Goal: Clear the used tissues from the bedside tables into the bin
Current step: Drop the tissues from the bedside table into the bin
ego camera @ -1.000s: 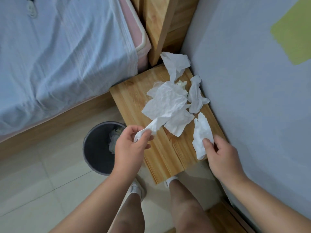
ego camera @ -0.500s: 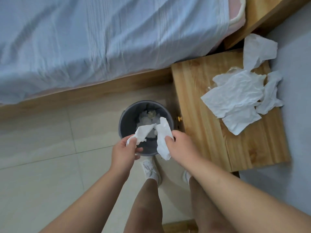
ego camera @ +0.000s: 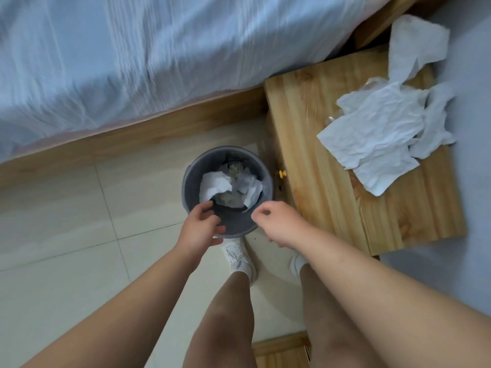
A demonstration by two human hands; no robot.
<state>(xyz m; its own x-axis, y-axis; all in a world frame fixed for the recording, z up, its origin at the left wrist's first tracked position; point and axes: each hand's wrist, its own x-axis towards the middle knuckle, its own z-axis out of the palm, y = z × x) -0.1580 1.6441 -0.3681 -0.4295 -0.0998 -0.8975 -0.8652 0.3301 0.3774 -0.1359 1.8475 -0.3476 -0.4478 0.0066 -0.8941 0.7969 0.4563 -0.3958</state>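
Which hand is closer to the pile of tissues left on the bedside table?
Right. The right hand hovers by the bin's near rim, on the side toward the tissues; the left hand is across the bin, farther away.

Light: soft and even for you, no glare.
Shadow: faint patch on the floor just right of the bin [ego camera: 227,191].
Blur: bedsheet [ego camera: 159,57] beyond the bin streaks with motion; your hands by its rim look slightly soft.
Distortion: the bed frame [ego camera: 127,139] bows.
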